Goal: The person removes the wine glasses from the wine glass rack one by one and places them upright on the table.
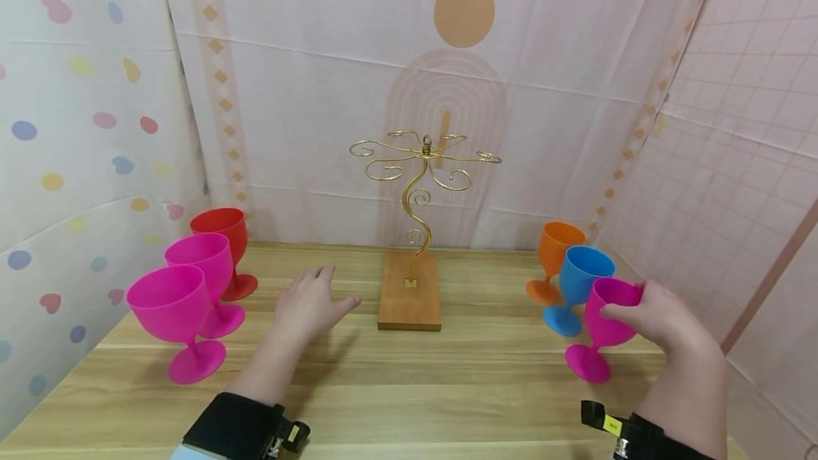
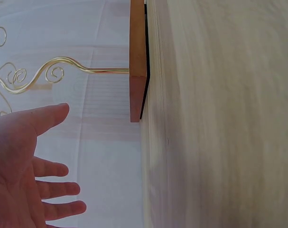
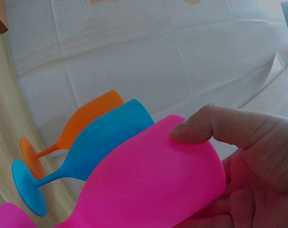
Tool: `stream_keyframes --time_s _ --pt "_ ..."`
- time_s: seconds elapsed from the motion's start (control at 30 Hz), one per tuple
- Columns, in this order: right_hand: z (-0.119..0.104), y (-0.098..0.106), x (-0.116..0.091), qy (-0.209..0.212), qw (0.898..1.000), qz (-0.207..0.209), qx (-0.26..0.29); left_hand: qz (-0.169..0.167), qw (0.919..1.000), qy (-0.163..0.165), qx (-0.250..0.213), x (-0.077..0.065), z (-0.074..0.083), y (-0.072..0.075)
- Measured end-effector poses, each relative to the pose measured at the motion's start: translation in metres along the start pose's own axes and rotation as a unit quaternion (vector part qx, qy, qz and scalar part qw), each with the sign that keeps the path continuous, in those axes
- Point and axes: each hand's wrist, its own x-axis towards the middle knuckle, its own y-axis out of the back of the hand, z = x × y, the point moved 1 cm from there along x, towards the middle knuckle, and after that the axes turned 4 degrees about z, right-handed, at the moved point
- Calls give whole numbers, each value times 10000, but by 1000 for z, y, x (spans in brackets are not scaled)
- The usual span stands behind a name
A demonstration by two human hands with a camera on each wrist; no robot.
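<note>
My right hand (image 1: 671, 318) grips the bowl of a pink goblet (image 1: 603, 332) at the front of the right-hand row. In the right wrist view the thumb lies across the near side of that goblet (image 3: 148, 175), with the other fingers partly hidden behind it. Just beyond stand a blue goblet (image 1: 581, 282) and an orange goblet (image 1: 557, 250). My left hand (image 1: 309, 307) hovers left of the gold wire stand (image 1: 418, 197), fingers spread and holding nothing. The stand's curled arms carry no goblets, and its wooden base (image 1: 409, 311) rests on the table.
On the left, two pink goblets (image 1: 169, 304) and a red goblet (image 1: 233, 233) stand upright in a row. The wood-grain table (image 1: 498, 389) meets a patterned cloth (image 1: 307, 126) at the back, with more cloth on both sides.
</note>
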Motion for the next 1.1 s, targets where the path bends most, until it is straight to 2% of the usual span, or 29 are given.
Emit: stream_keyframes --time_s 0.37,0.5,0.63,0.8,1.1 --pt "-4 3 -4 189 9996 158 -105 17 10000 15 37 0 1 1" --pt "-9 3 -9 220 9987 435 -130 39 10000 -6 35 0 1 2" --pt "-17 1 -12 319 9951 912 -203 82 9999 -50 50 -1 1 5" --pt "-30 -7 -14 719 9840 1620 -200 106 9999 -69 61 -1 1 9" --pt "-56 -19 -17 1769 9506 2550 55 181 9998 -116 37 -1 3 14"
